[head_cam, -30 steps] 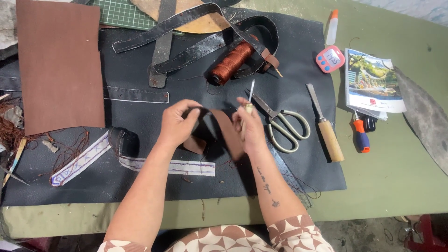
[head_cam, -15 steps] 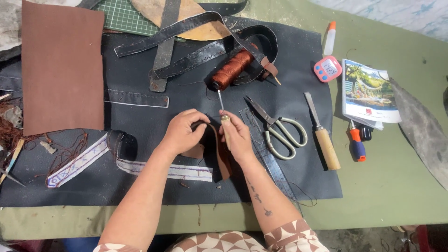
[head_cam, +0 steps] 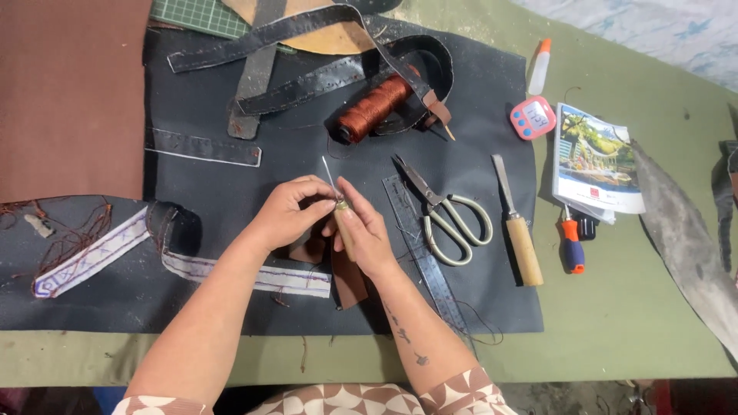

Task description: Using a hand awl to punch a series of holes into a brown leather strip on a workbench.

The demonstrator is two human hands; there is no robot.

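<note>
Right hand (head_cam: 361,227) gripping awl (head_cam: 335,190), tip angled up-left, left hand (head_cam: 288,211) pinching brown leather piece (head_cam: 347,278)

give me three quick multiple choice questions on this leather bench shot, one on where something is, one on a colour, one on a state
1. Where do the scissors lie?
A. right of the hands, on the dark mat
B. on the booklet
C. left of the brown leather sheet

2. What colour is the thread spool?
A. white
B. copper brown
C. green

3. What does the right hand do?
A. rests flat and empty
B. grips an awl, point up
C. holds the scissors

Key: 1 A, they lie between the steel ruler and the wooden-handled knife; 2 B, its winding is copper brown; 3 B, the fingers wrap the handle by the left hand.
</note>
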